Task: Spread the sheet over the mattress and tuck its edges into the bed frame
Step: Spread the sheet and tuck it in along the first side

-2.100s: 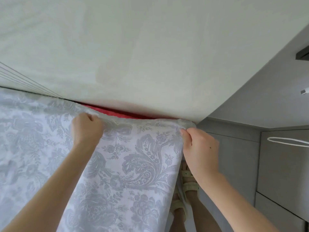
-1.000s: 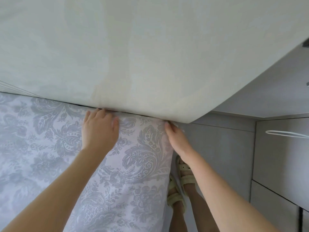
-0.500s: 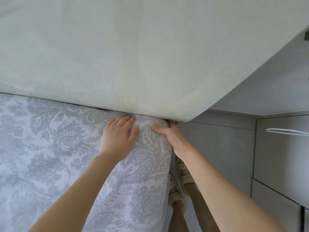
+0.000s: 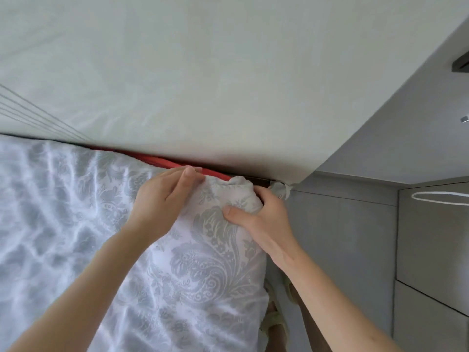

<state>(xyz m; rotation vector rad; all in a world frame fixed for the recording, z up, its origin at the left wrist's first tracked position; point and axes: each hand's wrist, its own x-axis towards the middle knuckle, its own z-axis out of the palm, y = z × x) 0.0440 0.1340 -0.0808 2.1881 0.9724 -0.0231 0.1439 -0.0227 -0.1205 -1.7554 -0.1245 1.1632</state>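
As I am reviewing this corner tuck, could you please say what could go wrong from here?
The sheet is bunched at the corner under the right hand; pushed down so, it may leave a bulge. A red strip shows in the gap by the left hand; that edge may end up untucked.

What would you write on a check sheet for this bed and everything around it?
Surface: lies under the patterned sheet, rippled at left.
Job's things: the sheet's corner is bunched up; a red strip shows along the pale panel.
Clutter: nothing seen.
Grippers: left hand presses the sheet's edge; right hand grips the bunched corner.
Cables: nothing seen.
Surroundings: grey cabinets, white loop handle, sandalled feet below.
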